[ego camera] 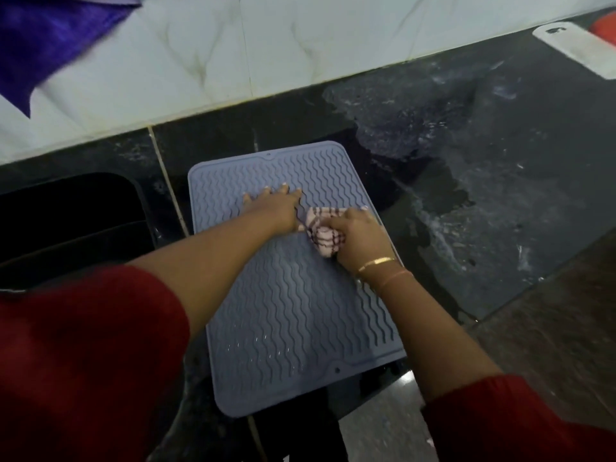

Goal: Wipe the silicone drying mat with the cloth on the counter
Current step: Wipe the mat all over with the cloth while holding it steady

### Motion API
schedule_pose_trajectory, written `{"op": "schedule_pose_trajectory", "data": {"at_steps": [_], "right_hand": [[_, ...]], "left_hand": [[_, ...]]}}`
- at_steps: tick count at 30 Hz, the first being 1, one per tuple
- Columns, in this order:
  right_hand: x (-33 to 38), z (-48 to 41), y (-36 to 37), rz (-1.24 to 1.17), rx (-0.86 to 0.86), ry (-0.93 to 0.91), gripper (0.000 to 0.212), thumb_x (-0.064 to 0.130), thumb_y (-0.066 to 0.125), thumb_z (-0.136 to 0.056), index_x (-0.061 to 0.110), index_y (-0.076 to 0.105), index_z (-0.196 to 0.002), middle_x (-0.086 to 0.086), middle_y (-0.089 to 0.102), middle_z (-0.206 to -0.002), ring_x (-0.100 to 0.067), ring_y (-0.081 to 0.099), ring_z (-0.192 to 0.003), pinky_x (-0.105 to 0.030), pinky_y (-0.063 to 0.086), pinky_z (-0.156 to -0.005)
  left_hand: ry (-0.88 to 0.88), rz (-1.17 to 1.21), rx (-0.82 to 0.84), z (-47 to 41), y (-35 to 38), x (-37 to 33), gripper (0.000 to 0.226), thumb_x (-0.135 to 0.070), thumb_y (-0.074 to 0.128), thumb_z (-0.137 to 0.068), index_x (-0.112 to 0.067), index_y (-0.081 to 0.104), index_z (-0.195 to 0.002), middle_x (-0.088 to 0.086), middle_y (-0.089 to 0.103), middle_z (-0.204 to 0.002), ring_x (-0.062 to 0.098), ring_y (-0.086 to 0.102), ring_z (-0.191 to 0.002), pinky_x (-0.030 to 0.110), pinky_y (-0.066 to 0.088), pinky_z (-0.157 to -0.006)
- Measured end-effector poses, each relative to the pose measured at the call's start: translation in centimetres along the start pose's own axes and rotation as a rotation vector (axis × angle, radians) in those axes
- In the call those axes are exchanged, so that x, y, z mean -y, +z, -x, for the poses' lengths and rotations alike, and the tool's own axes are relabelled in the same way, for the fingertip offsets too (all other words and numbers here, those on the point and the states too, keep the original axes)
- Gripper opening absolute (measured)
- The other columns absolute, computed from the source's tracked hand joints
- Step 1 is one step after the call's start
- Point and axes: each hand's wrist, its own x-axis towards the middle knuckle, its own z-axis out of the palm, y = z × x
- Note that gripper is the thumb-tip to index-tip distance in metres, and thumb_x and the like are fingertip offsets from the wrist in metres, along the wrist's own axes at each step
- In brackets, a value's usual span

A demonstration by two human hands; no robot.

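With the left hand (273, 205) flat, fingers spread, on the mat (293, 295), the right hand (353, 238) clutches the cloth (320, 235) mid-mat; droplets near the front edge seemingly remain unwiped.

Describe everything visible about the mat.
The mat is a blue-grey rectangle with rounded corners, a raised rim and wavy ridges, and looks like silicone. It lies flat on the dark counter beside the sink, near end overhanging. Droplets glint near that end. The left hand presses flat on it; the right hand holds a bunched cloth against it.
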Motion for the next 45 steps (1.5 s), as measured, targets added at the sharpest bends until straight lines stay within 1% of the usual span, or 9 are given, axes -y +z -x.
{"op": "schedule_pose_trajectory", "data": {"at_steps": [5, 9, 16, 23, 27, 31, 36, 42, 45], "right_hand": [[-0.7, 5.1, -1.1, -0.006, 0.141, 0.013, 0.039, 0.023, 0.064, -0.080, 0.027, 0.062, -0.118, -0.012, 0.058, -0.109, -0.034, 0.050, -0.109, -0.039, 0.045, -0.095], [1.2, 1.4, -2.7, -0.088, 0.173, 0.079, 0.023, 0.010, 0.060, -0.080, 0.008, 0.068, -0.101, -0.020, 0.067, -0.100, -0.034, 0.062, -0.098, -0.035, 0.049, -0.087], [1.6, 2.6, 0.6, -0.033, 0.000, 0.089, 0.041, 0.023, 0.058, -0.085, 0.026, 0.055, -0.125, -0.012, 0.054, -0.116, -0.033, 0.044, -0.116, -0.042, 0.041, -0.101], [0.0, 10.9, 1.1, -0.075, -0.082, 0.040, 0.034, 0.029, 0.062, -0.074, 0.021, 0.069, -0.106, -0.012, 0.062, -0.092, -0.035, 0.058, -0.093, -0.045, 0.050, -0.085], [0.7, 10.2, -1.2, -0.272, 0.008, 0.108, 0.013, 0.007, 0.059, -0.079, 0.011, 0.071, -0.083, -0.014, 0.066, -0.077, -0.027, 0.060, -0.076, -0.034, 0.048, -0.074], [1.5, 6.2, -3.1, -0.321, -0.105, 0.231, 0.020, 0.003, 0.054, -0.082, 0.003, 0.069, -0.095, -0.015, 0.071, -0.094, -0.026, 0.063, -0.088, -0.027, 0.047, -0.079], [1.2, 8.4, 0.4, -0.101, 0.011, 0.155, 0.030, 0.021, 0.061, -0.080, 0.020, 0.067, -0.110, -0.016, 0.062, -0.099, -0.035, 0.055, -0.102, -0.042, 0.047, -0.092], [0.3, 13.7, -0.1, -0.094, 0.036, 0.119, 0.028, 0.020, 0.065, -0.080, 0.015, 0.069, -0.107, -0.018, 0.062, -0.104, -0.036, 0.055, -0.104, -0.037, 0.041, -0.097], [0.0, 14.5, -1.2, -0.129, 0.172, 0.156, 0.020, 0.015, 0.062, -0.083, 0.009, 0.071, -0.100, -0.019, 0.065, -0.103, -0.032, 0.059, -0.099, -0.032, 0.045, -0.091]], "left_hand": [[-0.008, -0.033, -0.002, 1.2, -0.3, -0.5, 0.075, -0.045, 0.050, -0.093, -0.028, 0.008, -0.153, 0.004, -0.001, -0.160, 0.032, 0.004, -0.146, 0.058, 0.000, -0.114], [0.001, -0.146, -0.176, 2.9, 1.3, -2.9, 0.063, -0.040, 0.053, -0.092, -0.023, 0.031, -0.147, 0.008, 0.009, -0.159, 0.029, 0.012, -0.145, 0.057, -0.005, -0.116], [0.018, -0.058, 0.022, 3.6, 2.0, -1.7, 0.078, -0.053, 0.042, -0.093, -0.027, -0.001, -0.152, 0.001, -0.005, -0.160, 0.025, -0.003, -0.147, 0.061, -0.014, -0.110], [0.050, -0.122, 0.063, 3.9, 1.9, -1.6, 0.075, -0.050, 0.037, -0.096, -0.025, -0.008, -0.152, 0.003, -0.011, -0.159, 0.027, -0.007, -0.147, 0.061, -0.012, -0.111], [0.050, -0.066, 0.023, 4.5, 2.7, -1.7, 0.072, -0.052, 0.030, -0.097, -0.022, -0.007, -0.152, 0.005, -0.014, -0.159, 0.029, -0.010, -0.146, 0.061, -0.016, -0.110], [0.148, 0.013, -0.046, 5.3, 4.2, -3.4, 0.074, -0.047, 0.041, -0.097, -0.024, -0.003, -0.152, 0.007, -0.015, -0.159, 0.029, -0.012, -0.146, 0.060, -0.017, -0.108], [0.158, -0.075, -0.042, 5.4, 5.6, -3.0, 0.066, -0.049, 0.027, -0.099, -0.024, -0.006, -0.152, 0.003, -0.014, -0.159, 0.024, -0.012, -0.146, 0.059, -0.016, -0.109], [0.153, -0.086, -0.010, 5.6, 5.1, -3.3, 0.068, -0.051, 0.024, -0.099, -0.022, -0.009, -0.152, 0.003, -0.017, -0.158, 0.024, -0.013, -0.146, 0.060, -0.015, -0.110], [0.148, -0.052, 0.001, 5.7, 5.2, -3.3, 0.068, -0.050, 0.025, -0.100, -0.022, -0.009, -0.152, 0.002, -0.018, -0.158, 0.023, -0.014, -0.146, 0.059, -0.016, -0.110]]}}
